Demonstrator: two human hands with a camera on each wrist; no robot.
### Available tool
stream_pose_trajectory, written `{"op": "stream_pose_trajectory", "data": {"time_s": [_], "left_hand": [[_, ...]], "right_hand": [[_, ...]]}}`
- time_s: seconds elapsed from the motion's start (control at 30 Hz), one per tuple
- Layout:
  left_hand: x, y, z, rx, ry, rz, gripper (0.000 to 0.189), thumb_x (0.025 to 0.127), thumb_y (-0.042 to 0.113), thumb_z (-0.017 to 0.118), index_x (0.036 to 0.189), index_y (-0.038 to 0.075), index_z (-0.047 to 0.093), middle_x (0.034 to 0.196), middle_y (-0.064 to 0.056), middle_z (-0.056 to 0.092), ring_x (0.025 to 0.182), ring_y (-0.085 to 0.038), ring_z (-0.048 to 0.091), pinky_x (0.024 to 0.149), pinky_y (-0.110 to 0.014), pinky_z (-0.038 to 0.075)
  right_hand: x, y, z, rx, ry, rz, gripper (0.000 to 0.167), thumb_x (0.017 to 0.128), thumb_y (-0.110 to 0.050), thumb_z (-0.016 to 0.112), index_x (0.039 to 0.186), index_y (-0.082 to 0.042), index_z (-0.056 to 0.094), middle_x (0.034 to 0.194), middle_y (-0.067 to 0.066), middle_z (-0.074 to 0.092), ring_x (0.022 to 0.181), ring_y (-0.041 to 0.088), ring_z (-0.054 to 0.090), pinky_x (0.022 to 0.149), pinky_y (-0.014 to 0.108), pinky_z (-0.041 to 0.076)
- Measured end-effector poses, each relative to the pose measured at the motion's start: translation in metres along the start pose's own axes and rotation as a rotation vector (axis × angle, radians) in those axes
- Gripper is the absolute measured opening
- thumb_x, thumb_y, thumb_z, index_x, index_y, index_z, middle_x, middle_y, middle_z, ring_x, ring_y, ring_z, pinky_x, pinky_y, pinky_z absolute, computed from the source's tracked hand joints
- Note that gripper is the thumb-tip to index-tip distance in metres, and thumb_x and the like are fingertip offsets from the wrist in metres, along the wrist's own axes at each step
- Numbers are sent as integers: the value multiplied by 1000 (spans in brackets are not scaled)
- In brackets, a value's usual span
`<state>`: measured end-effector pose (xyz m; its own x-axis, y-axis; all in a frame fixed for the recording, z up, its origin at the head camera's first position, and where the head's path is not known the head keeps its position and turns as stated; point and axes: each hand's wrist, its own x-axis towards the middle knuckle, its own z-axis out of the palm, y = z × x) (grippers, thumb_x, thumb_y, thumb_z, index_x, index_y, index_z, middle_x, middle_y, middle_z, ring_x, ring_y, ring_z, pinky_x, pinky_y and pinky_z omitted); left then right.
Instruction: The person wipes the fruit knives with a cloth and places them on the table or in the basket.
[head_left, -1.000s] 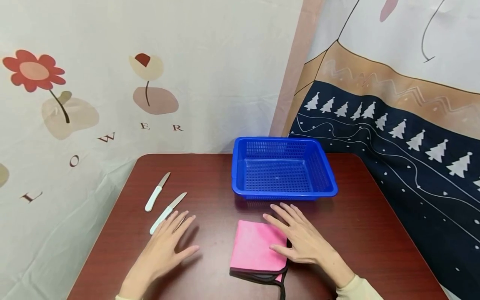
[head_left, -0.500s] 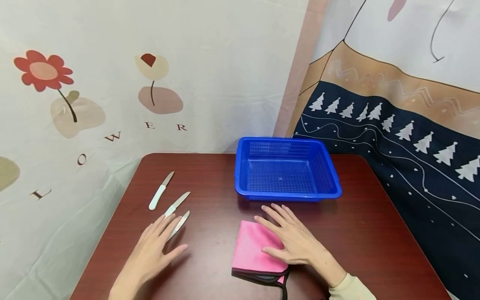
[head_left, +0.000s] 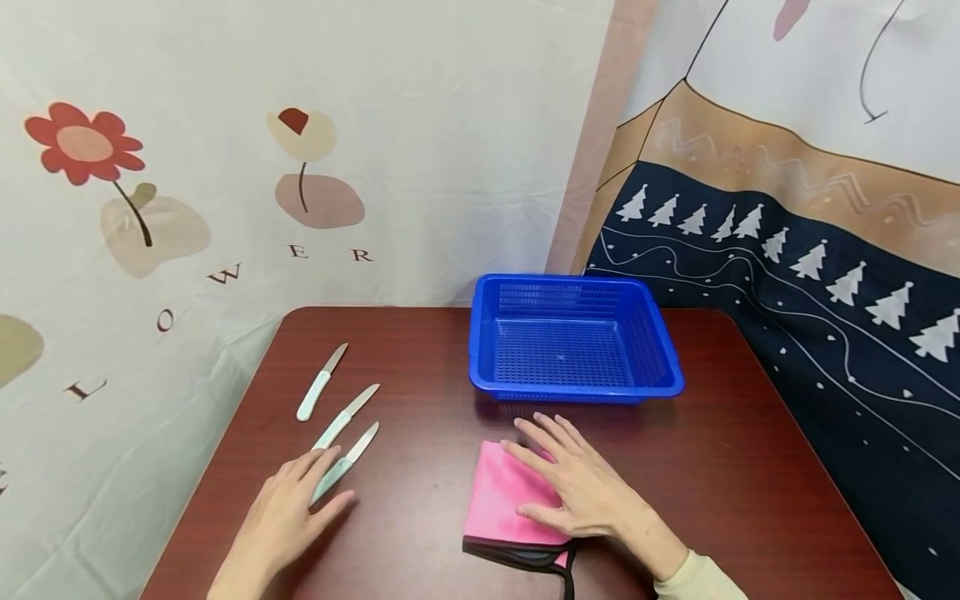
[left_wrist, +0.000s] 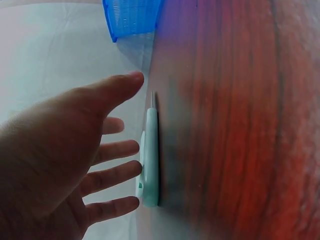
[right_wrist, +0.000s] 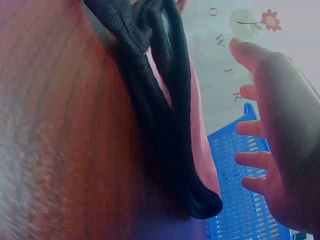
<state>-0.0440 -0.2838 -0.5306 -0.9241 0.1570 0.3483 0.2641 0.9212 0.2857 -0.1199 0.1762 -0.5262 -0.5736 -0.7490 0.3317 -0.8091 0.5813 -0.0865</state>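
Drawn back a little since half a second ago, the left hand (head_left: 281,510) has relaxed, loosely extended fingers and uncovers more of the near knife (head_left: 345,463), just beside its fingertips, with the middle knife (head_left: 346,414) and then the far knife (head_left: 318,387) beyond them. Well to the right of that hand lies the cloth (head_left: 498,492), folded and partly beneath the right hand (head_left: 581,492), whose fingers are spread above it. Beyond the right hand's fingertips stands the basket (head_left: 570,392).
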Motion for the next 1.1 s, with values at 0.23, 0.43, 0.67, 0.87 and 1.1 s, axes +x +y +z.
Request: {"op": "stream_pose_trajectory", "data": {"time_s": [0.23, 0.43, 0.67, 0.87, 1.1], "left_hand": [[1, -3, 5, 48, 31, 10, 58, 84, 30, 98, 135, 12, 77, 127, -12, 78, 110, -37, 73, 82, -61, 58], [-1, -8, 11, 77, 52, 47, 51, 79, 25, 101, 122, 8, 81, 115, -12, 77, 95, -31, 73, 75, -57, 59], [-2, -11, 14, 93, 69, 57, 39, 79, 17, 101, 111, 8, 82, 102, -4, 73, 81, -21, 67, 66, -45, 54], [0, -9, 12, 75, 9, -1, 29, 84, 9, 96, 109, 7, 82, 97, -2, 72, 79, -18, 65, 65, -43, 54], [3, -4, 15, 52, 33, 12, 26, 83, 2, 92, 105, 6, 79, 95, -4, 69, 84, -21, 67, 68, -48, 56]], "right_hand": [[-1, -4, 3, 0, -8, -18, 82, 100, -71, 70, 169, -32, 51, 175, 10, 52, 160, 45, 52, 128, 66, 45], [-3, -5, 4, -31, 1, -35, 81, 101, -73, 67, 169, -31, 51, 173, 12, 54, 159, 44, 53, 129, 64, 44], [-5, -5, 4, -25, 4, -29, 82, 100, -72, 69, 169, -32, 51, 174, 11, 53, 159, 44, 54, 128, 64, 45], [-7, -4, 5, -22, 11, -29, 81, 101, -73, 68, 169, -31, 51, 174, 11, 53, 158, 45, 54, 128, 65, 45], [-11, -5, 5, -10, 10, -24, 81, 102, -74, 65, 169, -29, 52, 175, 11, 52, 159, 45, 53, 127, 66, 44]]}}
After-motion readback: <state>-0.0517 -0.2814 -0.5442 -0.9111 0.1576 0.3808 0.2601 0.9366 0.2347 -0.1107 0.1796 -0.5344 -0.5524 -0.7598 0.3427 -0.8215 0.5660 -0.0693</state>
